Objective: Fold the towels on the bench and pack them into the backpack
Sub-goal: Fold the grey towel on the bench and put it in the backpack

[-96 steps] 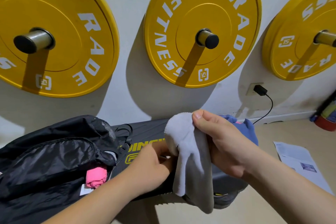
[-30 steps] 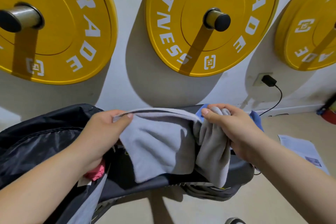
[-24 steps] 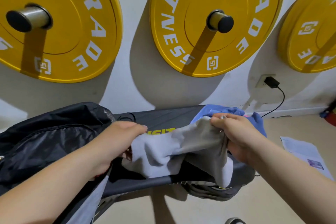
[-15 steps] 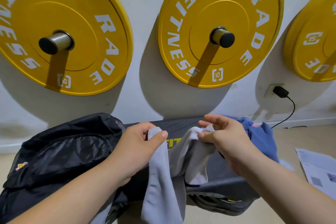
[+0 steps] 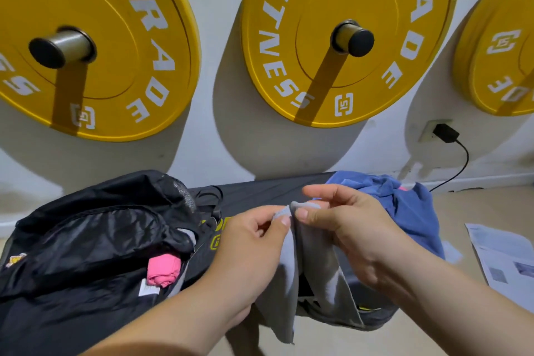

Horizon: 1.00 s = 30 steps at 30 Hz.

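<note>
Nearest the camera, the left hand (image 5: 254,243) was closed in a pinch, thumb and forefinger clamping one top corner of a soft grey cloth towel (image 5: 291,277). The right hand (image 5: 344,225) pinched the adjoining corner likewise, its remaining fingers loosely spread. The two held corners touched, and the towel hung down in folds in front of the black padded bench (image 5: 260,191). To the left, an open black nylon backpack (image 5: 86,228) lay on the bench with a rolled pink towel (image 5: 163,269) in its mouth. Behind the right hand, a crumpled blue towel (image 5: 410,205) rested on the bench's far end. Beyond, yellow round weight plates (image 5: 344,35) hung on the white wall.
</note>
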Motion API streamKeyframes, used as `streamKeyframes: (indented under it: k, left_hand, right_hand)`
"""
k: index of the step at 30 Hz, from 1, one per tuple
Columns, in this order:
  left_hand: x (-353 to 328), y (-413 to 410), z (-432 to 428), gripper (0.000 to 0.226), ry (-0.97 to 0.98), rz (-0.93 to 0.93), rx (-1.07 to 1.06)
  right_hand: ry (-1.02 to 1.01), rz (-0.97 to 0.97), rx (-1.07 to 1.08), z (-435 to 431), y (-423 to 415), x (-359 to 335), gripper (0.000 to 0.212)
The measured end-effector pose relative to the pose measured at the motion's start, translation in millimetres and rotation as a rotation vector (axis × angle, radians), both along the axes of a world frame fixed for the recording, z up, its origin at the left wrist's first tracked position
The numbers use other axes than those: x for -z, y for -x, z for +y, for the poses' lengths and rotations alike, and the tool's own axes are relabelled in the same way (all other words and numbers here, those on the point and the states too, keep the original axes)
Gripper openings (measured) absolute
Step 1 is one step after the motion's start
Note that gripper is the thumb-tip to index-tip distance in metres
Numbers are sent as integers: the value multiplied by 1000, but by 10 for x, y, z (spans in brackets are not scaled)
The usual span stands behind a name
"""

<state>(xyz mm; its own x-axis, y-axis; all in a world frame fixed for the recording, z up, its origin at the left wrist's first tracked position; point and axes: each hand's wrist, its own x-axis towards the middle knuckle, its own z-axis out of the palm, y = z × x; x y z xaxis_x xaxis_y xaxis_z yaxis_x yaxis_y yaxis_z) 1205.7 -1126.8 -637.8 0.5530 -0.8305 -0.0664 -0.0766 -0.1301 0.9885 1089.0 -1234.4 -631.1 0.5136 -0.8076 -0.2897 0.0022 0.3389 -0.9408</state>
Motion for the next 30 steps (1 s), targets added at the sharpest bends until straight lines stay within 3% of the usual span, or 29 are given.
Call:
streamKeyframes:
  k: [7, 12, 20, 30]
  left_hand:
    - [20, -162, -17, 30, 11, -42, 48]
    - [31, -310, 6, 22, 33, 14, -44]
    - [46, -286, 48, 22, -15, -49, 33]
    - [69, -341, 60, 26, -80, -63, 35]
  right_hand:
    - [60, 21, -26, 66, -105, -1, 30]
    - [89, 54, 39, 50, -167, 73, 21]
    - [126, 85, -8, 160, -290, 78, 15]
    - [258, 83, -66, 219, -290, 76, 26]
